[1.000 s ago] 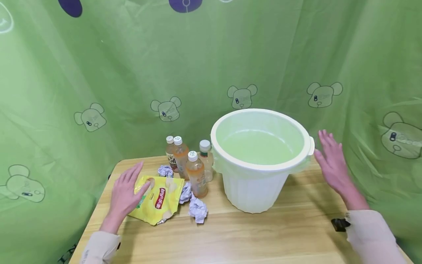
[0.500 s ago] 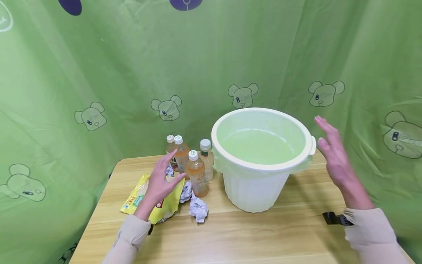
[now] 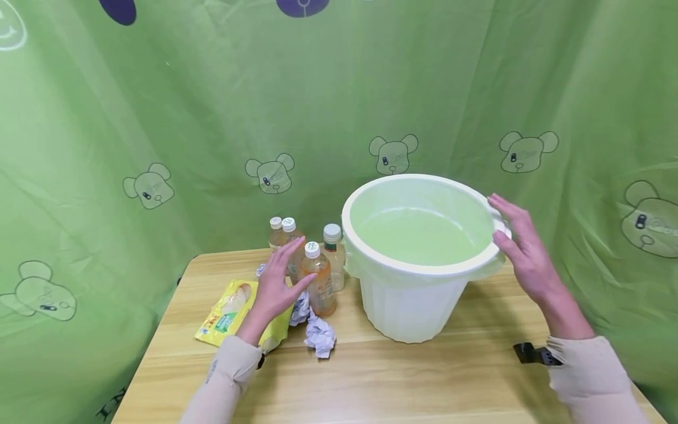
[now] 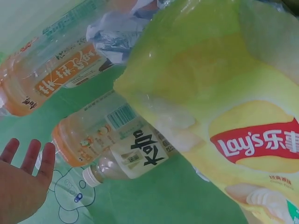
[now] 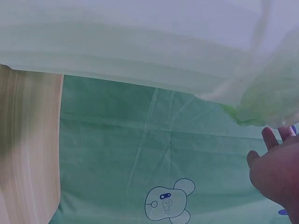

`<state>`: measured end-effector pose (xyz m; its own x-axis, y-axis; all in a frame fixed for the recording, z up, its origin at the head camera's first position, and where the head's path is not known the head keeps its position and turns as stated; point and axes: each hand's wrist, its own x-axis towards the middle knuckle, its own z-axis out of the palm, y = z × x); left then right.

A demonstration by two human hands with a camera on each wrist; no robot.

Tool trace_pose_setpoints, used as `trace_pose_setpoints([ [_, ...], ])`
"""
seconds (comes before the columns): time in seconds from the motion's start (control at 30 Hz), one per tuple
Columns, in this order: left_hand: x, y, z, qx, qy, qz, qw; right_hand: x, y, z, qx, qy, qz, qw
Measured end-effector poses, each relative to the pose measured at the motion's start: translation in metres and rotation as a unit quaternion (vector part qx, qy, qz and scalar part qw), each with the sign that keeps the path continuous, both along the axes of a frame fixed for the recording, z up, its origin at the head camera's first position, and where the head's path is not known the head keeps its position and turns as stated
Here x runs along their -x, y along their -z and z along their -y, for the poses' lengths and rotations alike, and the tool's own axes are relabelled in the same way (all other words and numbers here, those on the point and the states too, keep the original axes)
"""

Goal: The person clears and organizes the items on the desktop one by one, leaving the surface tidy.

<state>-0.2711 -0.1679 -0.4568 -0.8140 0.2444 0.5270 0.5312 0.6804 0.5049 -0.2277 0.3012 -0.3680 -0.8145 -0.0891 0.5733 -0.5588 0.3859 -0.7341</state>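
Observation:
My left hand (image 3: 276,292) hovers over the yellow Lay's chip bag (image 3: 225,312), fingers spread and holding nothing. Just ahead of its fingertips stands a plastic bottle with an orange band (image 3: 320,285). My right hand (image 3: 529,259) is at the right side of the white bin (image 3: 410,306), its fingertips and thumb at the rim handle and the fingers fairly straight. A thin, pale green liner covers the bin's inside and folds over its rim. In the left wrist view, the left fingers (image 4: 31,154) are apart from the bottles, and the chip bag (image 4: 210,93) fills the right side.
Behind the left hand stand more bottles: a white-capped one (image 3: 333,259) beside the bin and two (image 3: 290,238) farther left. Crumpled paper balls (image 3: 320,337) lie by the bottles. The wooden table (image 3: 402,383) ends against a green curtain (image 3: 318,88) with bear prints.
My left hand has moved right, from the chip bag's left side toward the front bottle. My right hand has come left from beside the bin to its rim handle.

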Motion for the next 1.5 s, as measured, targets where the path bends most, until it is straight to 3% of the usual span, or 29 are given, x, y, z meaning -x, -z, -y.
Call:
trace_pose_setpoints([
  [0.47,0.002,0.005,-0.012,0.003,0.001,0.001,1.0000,0.002,0.005,-0.001,-0.011,-0.005,-0.015,1.000],
  [0.67,0.002,0.005,-0.016,-0.011,0.020,0.027,0.9994,0.004,0.006,-0.002,-0.012,0.000,-0.016,1.000],
  [1.0,0.000,0.004,-0.017,-0.023,0.018,0.055,0.9981,0.003,0.007,0.000,0.005,0.005,-0.008,1.000],
  [1.5,0.002,0.009,-0.016,-0.026,0.022,0.048,0.9983,0.002,0.010,0.003,0.024,0.005,0.005,1.000],
])
